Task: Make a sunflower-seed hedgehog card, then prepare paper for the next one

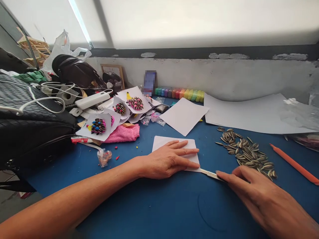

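My left hand (pixel 171 158) lies flat with fingers spread on a folded-looking white sheet of paper (pixel 159 142), pressing it to the blue table. In my right hand (pixel 261 192) is a slim utility knife (pixel 211 174), pinched between thumb and fingers. Its tip reaches the sheet's near right corner, partly under or against the edge; I cannot tell which. Most of the knife's handle is hidden by my hand. Just beyond my right hand, striped sunflower seeds (pixel 246 152) lie in a loose pile.
An orange pen-like tool (pixel 294 162) lies at the right. Behind are a square white sheet (pixel 184 116), a large white sheet (pixel 249 113) and coloured clay packs (pixel 179 94). Seed-covered clay figures (pixel 98 126), a pink cloth (pixel 124 132) and a black bag (pixel 32 126) crowd the left.
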A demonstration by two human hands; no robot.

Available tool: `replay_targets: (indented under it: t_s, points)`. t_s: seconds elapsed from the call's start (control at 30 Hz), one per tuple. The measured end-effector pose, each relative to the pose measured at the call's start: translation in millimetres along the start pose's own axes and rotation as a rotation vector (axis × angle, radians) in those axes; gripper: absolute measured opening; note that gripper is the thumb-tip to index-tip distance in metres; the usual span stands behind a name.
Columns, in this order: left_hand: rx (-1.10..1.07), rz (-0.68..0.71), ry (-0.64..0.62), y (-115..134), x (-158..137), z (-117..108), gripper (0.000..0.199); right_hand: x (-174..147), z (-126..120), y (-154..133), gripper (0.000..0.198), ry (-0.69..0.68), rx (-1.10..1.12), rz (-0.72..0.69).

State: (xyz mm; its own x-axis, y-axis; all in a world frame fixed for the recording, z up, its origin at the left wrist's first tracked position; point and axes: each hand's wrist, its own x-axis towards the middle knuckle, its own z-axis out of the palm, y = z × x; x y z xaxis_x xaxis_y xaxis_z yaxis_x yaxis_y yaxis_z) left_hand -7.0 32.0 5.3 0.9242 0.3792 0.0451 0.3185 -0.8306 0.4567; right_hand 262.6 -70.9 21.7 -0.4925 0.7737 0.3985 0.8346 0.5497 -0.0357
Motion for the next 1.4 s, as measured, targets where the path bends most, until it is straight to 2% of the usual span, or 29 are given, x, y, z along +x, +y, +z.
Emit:
replay_targets:
  t_s: [0.17,0.33,0.47,0.6,0.8,1.0,1.17,1.4]
  points:
    - [-0.025,0.0,-0.01,0,0,0,0.041,-3,2,-3,0.049,0.037,-0.088,-0.047]
    - [-0.047,-0.006,-0.038,2,0,-2,0.041,-12,7,-2,0.039,0.039,-0.063,-0.05]
    - [-0.064,-0.013,-0.049,-1,0,-1,0.041,-21,13,-3,0.041,0.052,-0.052,-0.027]
    - [-0.051,-0.022,-0.062,-3,1,1,0.051,-23,16,-5,0.049,0.047,-0.046,-0.001]
    - [-0.026,0.003,-0.051,-4,1,2,0.056,-18,11,-12,0.042,0.074,0.015,0.013]
    - [-0.013,0.008,-0.07,-4,0,1,0.054,-27,15,-11,0.048,0.057,0.013,0.073]
    - [-0.002,0.001,-0.073,-4,1,0,0.053,-23,12,-10,0.046,0.046,0.008,0.005]
    - [-0.017,0.009,-0.048,-4,1,2,0.053,-25,14,-9,0.05,0.011,0.047,0.02]
